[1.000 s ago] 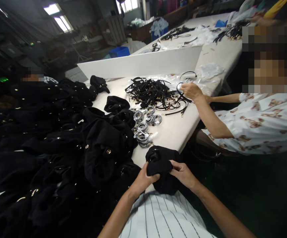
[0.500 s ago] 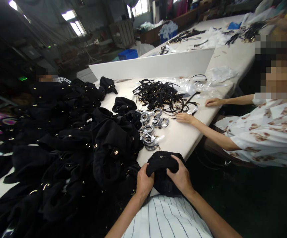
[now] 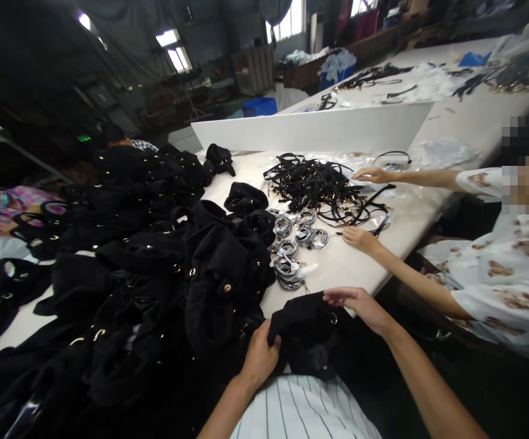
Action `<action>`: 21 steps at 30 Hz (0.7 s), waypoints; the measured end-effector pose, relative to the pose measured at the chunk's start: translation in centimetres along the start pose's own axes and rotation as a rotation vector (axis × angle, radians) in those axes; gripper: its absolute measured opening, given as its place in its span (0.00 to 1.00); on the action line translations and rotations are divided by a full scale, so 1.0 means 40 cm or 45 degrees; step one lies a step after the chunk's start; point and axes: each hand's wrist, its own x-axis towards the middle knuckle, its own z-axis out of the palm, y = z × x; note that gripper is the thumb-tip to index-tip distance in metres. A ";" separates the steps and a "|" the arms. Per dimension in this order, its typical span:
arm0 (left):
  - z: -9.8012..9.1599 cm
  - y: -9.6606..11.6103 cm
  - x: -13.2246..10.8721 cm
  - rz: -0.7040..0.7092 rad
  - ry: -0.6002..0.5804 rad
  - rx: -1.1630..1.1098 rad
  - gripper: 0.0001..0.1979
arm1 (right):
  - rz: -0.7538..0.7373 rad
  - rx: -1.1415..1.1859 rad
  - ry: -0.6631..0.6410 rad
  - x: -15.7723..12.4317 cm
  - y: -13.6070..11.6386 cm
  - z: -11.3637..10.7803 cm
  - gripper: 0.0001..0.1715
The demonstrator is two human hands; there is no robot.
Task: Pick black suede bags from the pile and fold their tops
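A soft black cloth bag (image 3: 303, 320) with gold-coloured rings is in front of my striped shirt, at the table's near edge. My left hand (image 3: 262, 352) is closed on its left side, with the thumb on top. On the upper right edge, the fingertips of my right hand (image 3: 358, 305) pinch the cloth. Just beyond the bag lie several coiled straps (image 3: 287, 268) in clear wrapping with metal clasps. A large heap of similar black bags (image 3: 221, 274) fills the table to the left.
A tangle of black straps (image 3: 312, 180) lies farther back, before a long white board (image 3: 310, 131). At the right, a co-worker's hands (image 3: 360, 238) rest by the straps. Another person sits at the far left. A blue crate (image 3: 259, 107) is behind the board.
My right hand has moved from the bag's front to its upper right edge, and the bag has spread wider. The co-worker's far hand has reached onto the strap pile. The view has turned left.
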 end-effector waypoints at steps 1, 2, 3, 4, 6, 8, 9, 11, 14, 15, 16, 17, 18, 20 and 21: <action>0.000 0.007 0.000 0.014 -0.039 0.020 0.21 | -0.040 -0.142 0.136 0.037 -0.017 -0.009 0.27; 0.002 0.018 0.000 0.034 -0.088 0.058 0.19 | -0.093 -0.317 0.238 0.081 -0.032 -0.007 0.26; 0.005 0.030 0.000 0.057 -0.143 0.106 0.16 | -0.141 -0.489 0.277 0.128 -0.046 0.006 0.26; 0.009 0.042 0.000 0.082 -0.199 0.153 0.14 | -0.176 -0.635 0.260 0.176 -0.056 0.029 0.24; 0.017 0.064 -0.001 0.103 -0.275 0.206 0.11 | -0.187 -0.806 0.161 0.263 -0.066 0.091 0.18; 0.022 0.073 -0.002 0.088 -0.288 0.179 0.10 | -0.152 -0.920 0.093 0.324 -0.060 0.155 0.15; 0.023 0.073 -0.004 0.075 -0.272 0.147 0.10 | -0.131 -0.979 0.073 0.345 -0.054 0.180 0.14; 0.024 0.063 -0.008 0.049 -0.216 0.072 0.09 | -0.099 -1.051 0.056 0.367 -0.041 0.206 0.10; 0.029 0.040 -0.016 0.008 -0.117 -0.026 0.07 | -0.077 -1.039 0.109 0.363 -0.043 0.180 0.04; 0.031 0.033 -0.017 -0.016 -0.079 -0.050 0.07 | -0.070 -1.013 0.148 0.350 -0.053 0.158 0.08; 0.034 0.027 -0.018 -0.046 -0.038 -0.066 0.06 | -0.060 -0.992 0.191 0.329 -0.069 0.132 0.14; 0.038 0.024 -0.018 -0.083 0.004 -0.070 0.06 | -0.068 -0.939 0.249 0.298 -0.089 0.105 0.19; 0.042 0.022 -0.015 -0.124 0.043 -0.062 0.06 | -0.108 -0.837 0.325 0.258 -0.112 0.078 0.23; 0.050 0.023 -0.006 -0.189 0.098 -0.033 0.07 | -0.287 -0.509 0.500 0.152 -0.163 0.037 0.24; 0.055 0.025 0.000 -0.207 0.112 -0.018 0.07 | -0.418 -0.321 0.576 0.090 -0.185 0.026 0.21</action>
